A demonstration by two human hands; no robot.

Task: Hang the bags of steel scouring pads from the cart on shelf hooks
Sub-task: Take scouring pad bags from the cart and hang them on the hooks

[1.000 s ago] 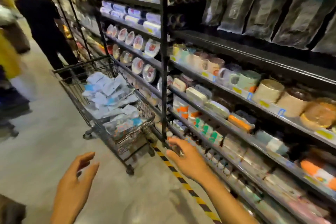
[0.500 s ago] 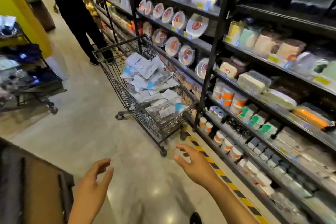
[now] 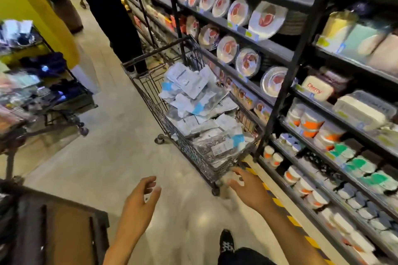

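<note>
A dark wire cart [image 3: 163, 122] stands in the aisle against the shelving, piled with several white and blue bags of steel scouring pads [image 3: 193, 101]. My right hand [image 3: 247, 187] is stretched out with fingers spread, just short of the cart's near corner, holding nothing. My left hand [image 3: 140, 202] hovers lower and to the left, fingers loosely curled and apart, also empty. No shelf hooks are visible.
Black shelving [image 3: 280, 97] on the right holds plates, tubs and boxes. A person in dark clothes [image 3: 116, 23] stands beyond the cart. Another loaded trolley [image 3: 43, 97] is on the left, a brown stand [image 3: 60, 230] at bottom left. Yellow-black floor tape [image 3: 286, 217] runs along the shelves.
The view has swung left and down and come closer to the cart. My right hand has left the shelf post and now reaches toward the cart's near corner; both hands stay empty.
</note>
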